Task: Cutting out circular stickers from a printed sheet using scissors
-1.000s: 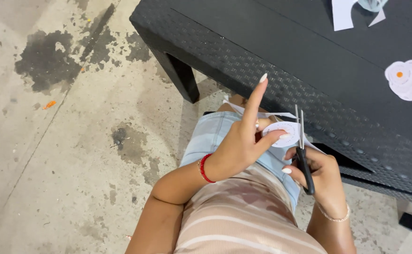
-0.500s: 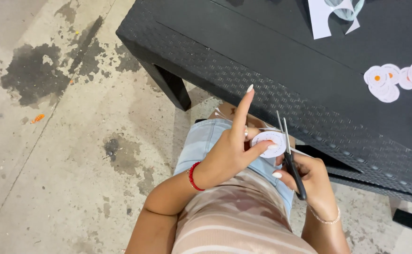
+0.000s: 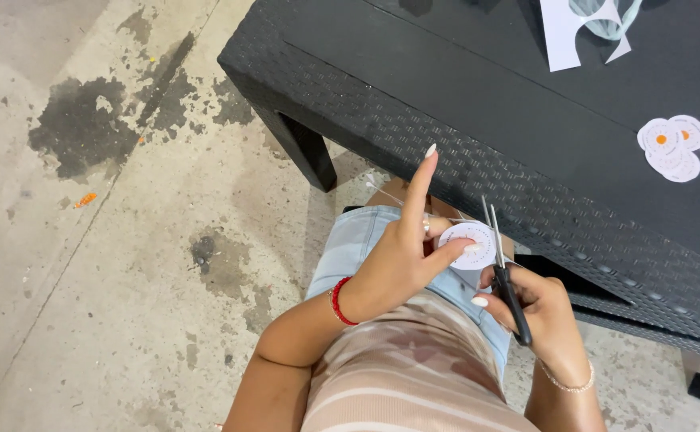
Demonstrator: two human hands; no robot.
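Note:
My left hand (image 3: 402, 252) pinches a small white paper circle (image 3: 470, 242) between thumb and fingers, with the index finger pointing up. A red bracelet sits on that wrist. My right hand (image 3: 538, 308) grips black-handled scissors (image 3: 502, 260); the blades point up along the right edge of the circle. Both hands are over my lap, just in front of the black woven table (image 3: 446, 112).
On the table at the right lie several cut white circles with orange centres (image 3: 682, 144). Leftover white paper with cut-outs (image 3: 586, 28) lies at the top. A table leg (image 3: 306, 148) stands on stained concrete floor (image 3: 110, 240) to the left.
The view has shifted slightly, so the table and hands sit a little differently in frame. My hands keep the same hold on the circle and scissors.

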